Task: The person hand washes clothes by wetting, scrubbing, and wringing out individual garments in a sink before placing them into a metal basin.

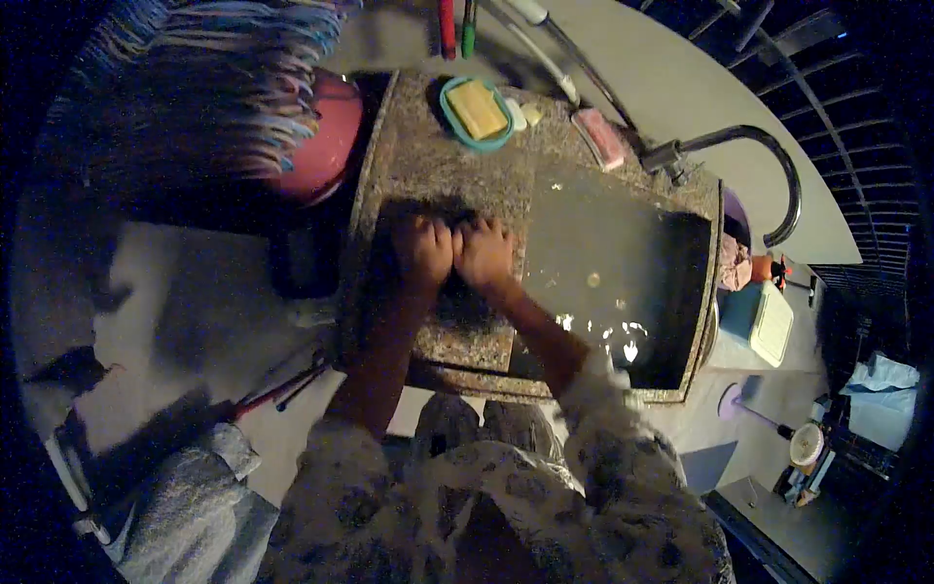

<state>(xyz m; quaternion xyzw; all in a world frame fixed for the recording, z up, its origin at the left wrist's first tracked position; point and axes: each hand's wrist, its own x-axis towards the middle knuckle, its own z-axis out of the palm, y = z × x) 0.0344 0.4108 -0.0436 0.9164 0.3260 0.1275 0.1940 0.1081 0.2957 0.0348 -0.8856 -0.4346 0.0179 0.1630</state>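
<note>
Side by side, my left hand (428, 248) and my right hand (484, 251) press down on the speckled stone slab (409, 161) left of a water-filled basin. Both hands have curled fingers, closed on a dark cloth (465, 304) bunched beneath them. Its exact kind is hard to tell in the dim light. My right hand is the nearer one to the cloudy water (603, 243). Beyond my hands, a yellow bar of soap (477, 109) lies in a teal dish (494, 145).
A pink brush (598, 139) lies on the basin's back edge beside a curved metal faucet (778, 141). Many hangers (204, 88) crowd the upper left, near a red basin (326, 146). Grey fabric (190, 516) hangs at lower left. A teal container (761, 321) stands right of the basin.
</note>
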